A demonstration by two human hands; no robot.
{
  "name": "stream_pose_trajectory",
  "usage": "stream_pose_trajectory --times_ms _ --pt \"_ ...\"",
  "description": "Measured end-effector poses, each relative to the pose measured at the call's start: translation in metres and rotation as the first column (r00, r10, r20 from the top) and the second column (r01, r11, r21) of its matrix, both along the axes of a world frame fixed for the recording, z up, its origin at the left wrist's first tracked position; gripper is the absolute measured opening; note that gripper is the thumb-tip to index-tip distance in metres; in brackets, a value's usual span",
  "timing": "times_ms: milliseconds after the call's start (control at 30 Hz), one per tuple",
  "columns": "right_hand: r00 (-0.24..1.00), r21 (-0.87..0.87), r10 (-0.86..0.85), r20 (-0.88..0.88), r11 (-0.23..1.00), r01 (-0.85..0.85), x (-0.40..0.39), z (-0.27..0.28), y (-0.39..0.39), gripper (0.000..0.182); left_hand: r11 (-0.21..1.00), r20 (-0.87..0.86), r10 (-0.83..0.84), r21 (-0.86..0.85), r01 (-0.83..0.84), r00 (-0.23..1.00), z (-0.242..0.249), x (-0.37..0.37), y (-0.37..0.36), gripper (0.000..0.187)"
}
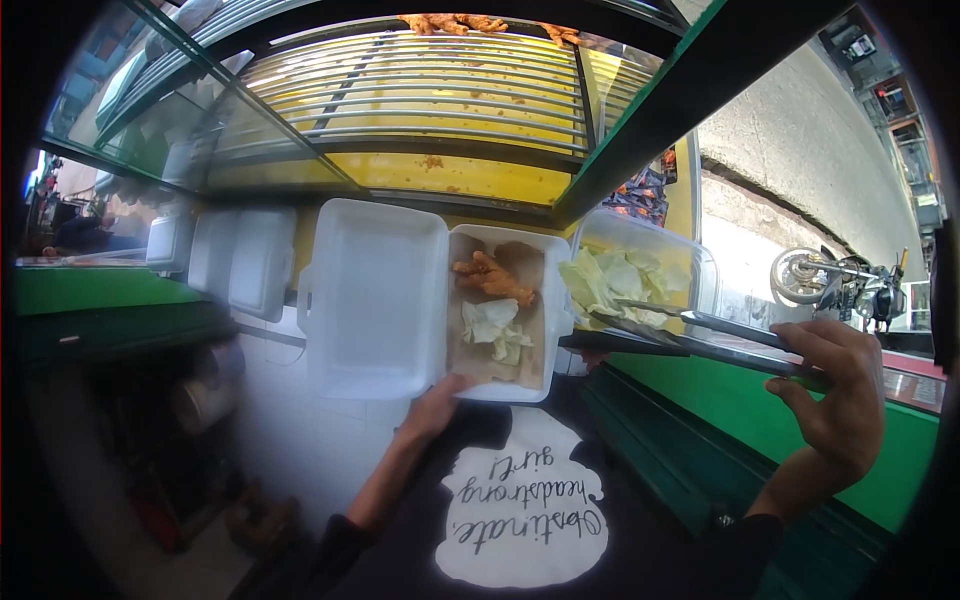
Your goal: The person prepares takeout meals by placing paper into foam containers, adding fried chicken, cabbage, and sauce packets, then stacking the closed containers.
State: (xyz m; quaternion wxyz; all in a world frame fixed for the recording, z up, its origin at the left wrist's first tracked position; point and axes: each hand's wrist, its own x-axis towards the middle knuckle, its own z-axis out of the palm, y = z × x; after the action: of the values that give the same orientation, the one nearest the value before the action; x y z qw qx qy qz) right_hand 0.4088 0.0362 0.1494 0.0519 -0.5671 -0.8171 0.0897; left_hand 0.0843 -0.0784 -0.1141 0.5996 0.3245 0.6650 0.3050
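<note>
My left hand (441, 402) grips the near edge of an opened white foam takeout box (378, 300), its thumb over the rim. In the box's right half, brown paper (465, 368) lines the bottom. A piece of fried chicken (491, 276) lies there, with pale cabbage leaves (495, 328) just below it. My right hand (835, 395) is closed around metal tongs (735, 330). The tong tips reach into a clear plastic tub (705, 270) of cut cabbage (625, 278), right at the leaves.
Closed foam boxes (262, 262) stand at the left. Ahead is a glass case with a metal rack (430, 100) over a yellow tray; fried pieces (455, 23) lie at its far side. Dark packets (640, 195) sit behind the tub. A motorcycle (850, 285) is parked outside, right.
</note>
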Motion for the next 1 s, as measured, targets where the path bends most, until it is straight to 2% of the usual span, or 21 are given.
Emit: stream_pose_trajectory --times_ms 100,133,200,267,400,467,500,567,600,667,700,767,800,867,900,933,967,1000 --pt "0.987 -0.268 0.161 -0.013 0.95 -0.158 -0.021 -0.015 0.01 0.042 0.999 -0.003 -0.036 0.035 0.036 0.999 -0.001 -0.004 -0.001 0.03" --pt "0.986 -0.269 0.164 -0.015 0.95 -0.162 -0.027 -0.026 0.01 0.042 0.999 -0.005 -0.03 0.032 0.031 1.0 0.002 -0.004 -0.002 0.03" --pt "0.957 -0.327 0.285 0.047 0.91 -0.255 -0.039 -0.048 0.012 0.042 0.999 -0.006 -0.02 0.027 0.02 1.0 0.003 -0.003 0.0 0.03" --pt "0.949 -0.329 0.302 0.086 0.908 -0.259 -0.041 -0.051 0.013 0.042 0.999 0.111 0.046 0.008 -0.047 0.993 0.003 -0.001 0.0 0.03" --pt "0.964 -0.242 0.246 0.099 0.946 -0.217 -0.039 -0.039 0.012 0.04 0.995 0.078 0.044 0.085 -0.05 0.996 -0.011 -0.003 -0.004 0.03" --pt "0.975 -0.224 0.204 0.092 0.958 -0.18 -0.041 -0.041 0.011 0.039 0.975 0.089 0.025 0.217 -0.044 0.996 -0.016 -0.004 -0.005 0.029" --pt "0.974 -0.235 0.218 0.067 0.952 -0.197 -0.041 -0.052 0.01 0.037 0.975 0.09 0.026 0.218 -0.045 0.996 -0.012 0.0 -0.004 0.029" --pt "0.972 -0.245 0.23 0.044 0.946 -0.213 -0.048 -0.068 0.007 0.036 0.998 -0.003 -0.031 0.063 0.031 1.0 0.003 0.0 0.001 0.029" --pt "0.963 -0.267 0.263 0.053 0.933 -0.24 -0.051 -0.074 0.005 0.036 0.997 -0.002 -0.031 0.064 0.031 1.0 -0.004 -0.001 -0.001 0.029" --pt "0.952 -0.288 0.3 0.059 0.918 -0.272 -0.052 -0.074 0.004 0.035 0.973 -0.165 -0.147 0.151 0.172 0.975 -0.024 -0.006 -0.008 0.029" --pt "0.961 -0.257 0.274 0.047 0.933 -0.253 -0.05 -0.067 0.004 0.034 0.974 -0.167 -0.144 0.151 0.17 0.975 -0.02 -0.005 -0.006 0.029" --pt "0.97 -0.224 0.243 0.031 0.947 -0.23 -0.05 -0.067 0.003 0.033 0.997 -0.027 -0.018 0.076 0.02 0.999 -0.008 -0.001 0.0 0.03" --pt "0.965 -0.226 0.257 0.046 0.944 -0.241 -0.052 -0.076 0.003 0.034 0.997 -0.028 -0.022 0.078 0.025 0.999 -0.007 -0.003 0.001 0.03" --pt "0.963 -0.229 0.261 0.061 0.943 -0.241 -0.055 -0.087 0.001 0.034 0.981 -0.136 -0.178 0.056 0.187 0.975 -0.008 -0.01 0.002 0.032" --pt "0.962 -0.223 0.27 0.047 0.941 -0.253 -0.056 -0.091 0.0 0.035 0.98 -0.136 -0.182 0.058 0.191 0.974 -0.021 -0.011 0.001 0.032" --pt "0.958 -0.219 0.283 0.032 0.938 -0.27 -0.057 -0.093 0.0 0.035 0.994 0.069 -0.041 0.108 0.033 0.997 -0.045 -0.012 -0.003 0.032" --pt "0.957 -0.223 0.288 0.028 0.935 -0.274 -0.057 -0.093 0.002 0.035 0.984 0.274 0.098 0.12 -0.135 0.957 -0.055 -0.013 -0.006 0.033" --pt "0.973 -0.181 0.229 -0.035 0.956 -0.231 -0.058 -0.093 0.0 0.034 0.983 0.272 0.101 0.121 -0.138 0.957 -0.054 -0.015 -0.007 0.033"
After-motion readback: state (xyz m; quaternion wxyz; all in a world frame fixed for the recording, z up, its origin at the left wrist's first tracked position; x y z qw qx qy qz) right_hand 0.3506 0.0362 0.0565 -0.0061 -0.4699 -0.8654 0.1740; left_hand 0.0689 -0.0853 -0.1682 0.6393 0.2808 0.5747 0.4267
